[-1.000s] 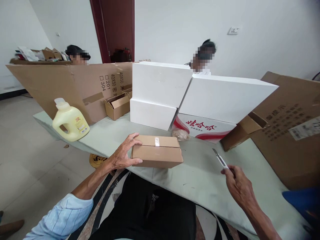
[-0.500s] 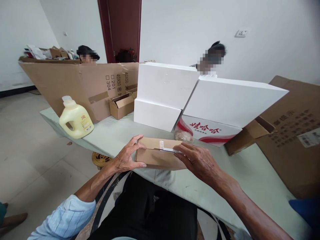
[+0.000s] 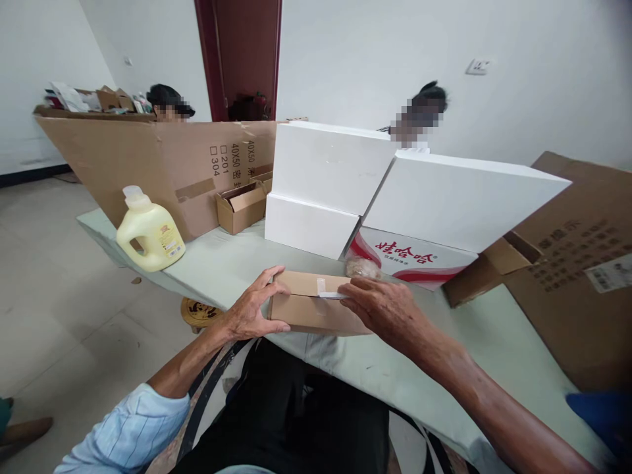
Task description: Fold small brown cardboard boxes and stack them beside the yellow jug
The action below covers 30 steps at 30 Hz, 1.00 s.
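A small brown cardboard box (image 3: 306, 316) lies on the table in front of me, with a short strip of clear tape (image 3: 320, 286) across the seam on top. My left hand (image 3: 254, 309) is closed around the box's left end, thumb low on the near side and fingers over the top. In my right hand (image 3: 378, 306) is a slim white box cutter (image 3: 332, 295), gripped at the right of the box. Its tip lies along the seam by the tape. My fingers hide most of its handle.
Stacked white boxes (image 3: 316, 224) and a red-and-white printed carton (image 3: 419, 257) stand behind, near crumpled clear plastic (image 3: 363, 268). A yellow detergent bottle (image 3: 151, 237) and small open boxes (image 3: 241, 207) are to the left. Large cartons (image 3: 577, 263) flank the table (image 3: 444, 329). Two people sit beyond.
The box cutter has shifted slightly along the seam, its dark tip no longer showing beyond the tape. My right hand has moved a little left; my left hand keeps its hold.
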{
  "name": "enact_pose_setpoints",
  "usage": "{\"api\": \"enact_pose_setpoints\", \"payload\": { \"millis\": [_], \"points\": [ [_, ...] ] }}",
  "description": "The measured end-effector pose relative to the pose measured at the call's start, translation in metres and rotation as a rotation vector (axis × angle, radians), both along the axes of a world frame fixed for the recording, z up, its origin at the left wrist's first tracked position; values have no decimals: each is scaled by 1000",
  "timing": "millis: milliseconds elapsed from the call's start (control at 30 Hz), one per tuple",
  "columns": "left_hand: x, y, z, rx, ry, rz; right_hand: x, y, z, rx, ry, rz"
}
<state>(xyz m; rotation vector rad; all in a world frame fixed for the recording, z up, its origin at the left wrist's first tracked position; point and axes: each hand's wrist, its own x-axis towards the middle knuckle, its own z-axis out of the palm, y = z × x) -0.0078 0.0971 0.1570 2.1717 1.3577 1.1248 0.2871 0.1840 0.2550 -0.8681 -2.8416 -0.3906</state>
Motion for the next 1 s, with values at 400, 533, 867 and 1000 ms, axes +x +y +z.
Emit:
{"api": "enact_pose_setpoints", "payload": {
  "millis": [400,533,867,1000],
  "points": [
    [-2,3,3,37,65,13,4,9,9,184,-59,113],
    [-5,2,6,31,85,44,33,19,14,183,-59,65],
    [-4,2,8,26,152,34,198,20,-150,37,431,-376],
    [-2,2,15,1,205,31,230,15,-225,42,461,-484]
  ]
}}
